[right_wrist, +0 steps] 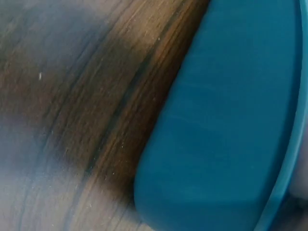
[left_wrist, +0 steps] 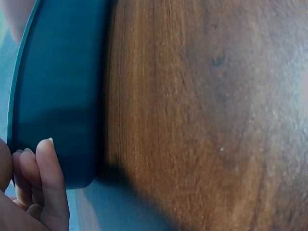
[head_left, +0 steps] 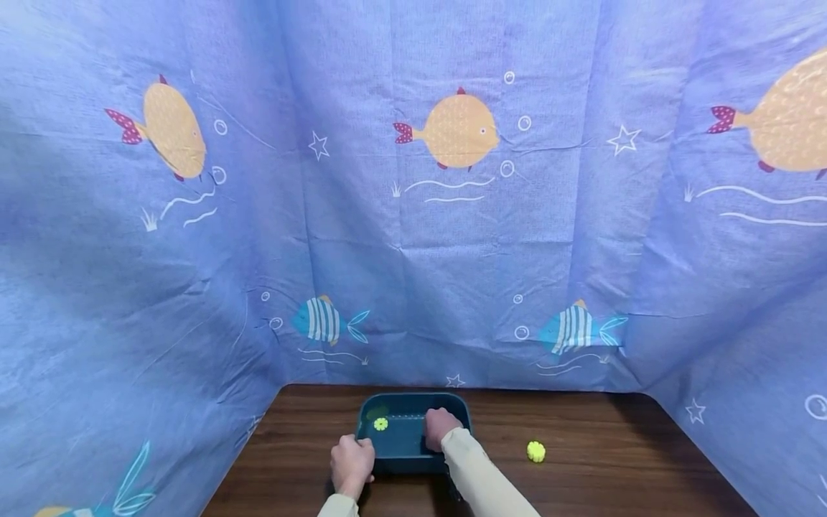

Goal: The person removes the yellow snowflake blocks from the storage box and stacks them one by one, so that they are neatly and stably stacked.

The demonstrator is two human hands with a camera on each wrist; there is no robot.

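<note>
A dark teal plastic basin (head_left: 403,465) with rounded corners sits on the wooden table. At its left front corner my left hand (head_left: 352,459) grips the rim, its fingertips (left_wrist: 46,149) against the outer wall in the left wrist view. My right hand (head_left: 441,429) reaches down inside the basin's right part, fingers bent and mostly hidden; I cannot tell whether it holds anything. In the right wrist view the basin's outer wall (right_wrist: 207,134) covers most of that hand. Left of it, a small yellow flower-shaped piece (head_left: 380,424) lies in the basin.
Another yellow flower-shaped piece (head_left: 535,452) lies on the brown wooden table (head_left: 614,445), right of the basin. A blue cloth (head_left: 452,273) printed with fish hangs behind the table and along both sides.
</note>
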